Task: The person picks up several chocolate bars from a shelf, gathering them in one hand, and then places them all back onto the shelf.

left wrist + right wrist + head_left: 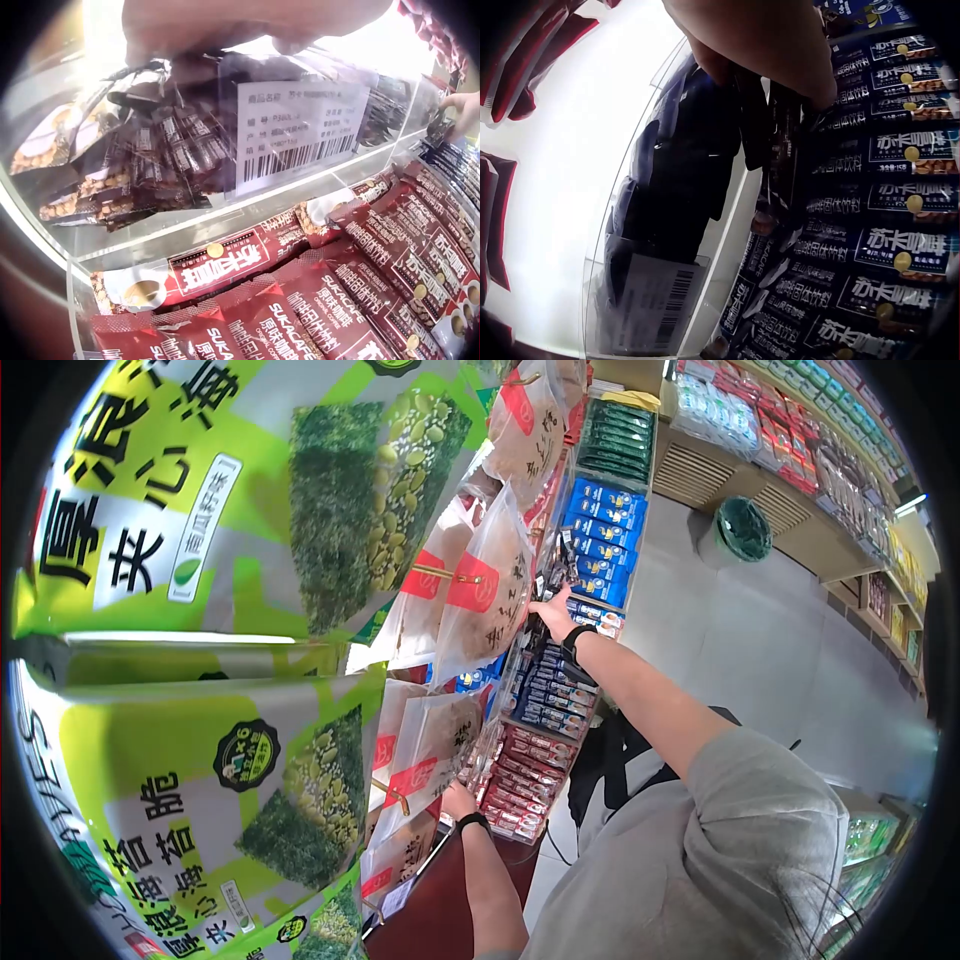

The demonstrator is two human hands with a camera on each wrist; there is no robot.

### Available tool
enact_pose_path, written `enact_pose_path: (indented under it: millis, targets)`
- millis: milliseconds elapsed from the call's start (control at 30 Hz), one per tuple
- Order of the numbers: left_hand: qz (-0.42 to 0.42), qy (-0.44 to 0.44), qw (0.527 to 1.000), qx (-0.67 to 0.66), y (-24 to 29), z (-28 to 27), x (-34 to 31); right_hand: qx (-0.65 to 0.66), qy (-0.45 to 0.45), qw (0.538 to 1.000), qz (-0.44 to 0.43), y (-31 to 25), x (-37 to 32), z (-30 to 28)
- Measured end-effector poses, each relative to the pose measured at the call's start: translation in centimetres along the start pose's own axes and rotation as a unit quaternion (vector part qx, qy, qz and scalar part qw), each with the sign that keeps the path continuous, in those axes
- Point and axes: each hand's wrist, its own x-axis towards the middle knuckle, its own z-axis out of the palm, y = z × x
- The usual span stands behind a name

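In the head view my left hand (459, 800) is at the shelf beside red coffee sachets (520, 785). The left wrist view shows that hand (247, 26) over dark brown sachets (165, 161) behind a price label (300, 124); its fingertips are hidden. Farther up the shelf, my right hand (556, 615) reaches in by the blue packets. In the right wrist view the right hand (757, 45) pinches dark sachets (782, 142), above the divider between a bin of dark packets (682, 157) and rows of navy sachets (892, 202).
Large green seaweed bags (200, 510) fill the left of the head view. Clear bags (480, 580) hang from hooks beside the hands. A lined bin (743, 530) stands on the grey floor, with stocked shelves (790, 450) beyond it.
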Motion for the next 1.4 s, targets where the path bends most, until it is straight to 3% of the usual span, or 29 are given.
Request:
enact_pose_path:
  millis: [67, 233, 333, 400, 500, 600, 700, 800, 867, 933, 1067, 1200, 1267, 1333, 1400]
  targets:
    - [-0.024, -0.014, 0.999, 0.024, 0.2, -0.1, 0.0, 0.011, 0.019, 1.0, -0.002, 0.1, 0.3, 0.2]
    - [0.036, 0.038, 0.997, -0.05, -2.3, 1.6, 0.9, 0.116, -0.004, 0.99, -0.079, 1.3, 1.3, 0.2]
    - [-0.027, 0.012, 0.998, -0.047, 0.3, 0.3, -0.4, 0.144, -0.013, 0.984, -0.105, 1.7, 1.8, 0.1]
    - [0.049, 0.219, 0.971, -0.087, 1.1, 0.8, -1.2, 0.169, 0.003, 0.979, -0.116, 1.9, 2.1, 0.2]
    - [0.076, 0.273, 0.943, -0.174, 2.8, 0.6, -2.3, 0.136, 0.037, 0.987, -0.079, 1.5, 3.6, 0.3]
    - [0.032, 0.209, 0.969, -0.128, -1.4, 2.9, -1.6, 0.117, 0.025, 0.992, -0.037, -0.1, 3.9, -0.1]
    - [0.032, 0.146, 0.977, -0.149, -2.1, 2.9, -3.0, 0.122, 0.017, 0.992, -0.007, 0.3, 6.0, -0.5]
    - [0.041, 0.192, 0.973, -0.121, -4.3, 5.1, -3.3, 0.144, 0.016, 0.989, -0.016, 0.6, 7.1, -0.5]
    - [0.012, 0.19, 0.973, -0.132, -4.6, 5.4, -3.6, 0.158, 0.009, 0.986, 0.046, 0.2, 7.1, -0.9]
    - [0.026, 0.186, 0.976, -0.112, -4.8, 5.7, -4.0, 0.165, -0.014, 0.985, 0.043, 0.1, 7.3, -1.0]
    - [0.03, 0.192, 0.974, -0.117, -4.6, 5.9, -4.5, 0.164, 0.048, 0.985, 0.036, -0.2, 6.3, -1.3]
    - [0.038, 0.193, 0.975, -0.103, -4.1, 6.0, -5.2, 0.2, 0.006, 0.974, 0.104, -0.8, 4.8, -3.6]
    - [0.035, 0.194, 0.976, -0.095, -2.9, 5.5, -5.7, 0.169, -0.035, 0.983, 0.064, -1.7, 3.0, -5.3]
    - [0.063, 0.175, 0.977, -0.108, -1.2, 4.9, -6.8, 0.131, -0.059, 0.979, 0.143, -4.1, 0.5, -7.4]
    - [0.077, 0.171, 0.976, -0.11, -0.7, 5.5, -6.9, 0.108, -0.079, 0.984, 0.119, -5.8, -1.2, -9.5]
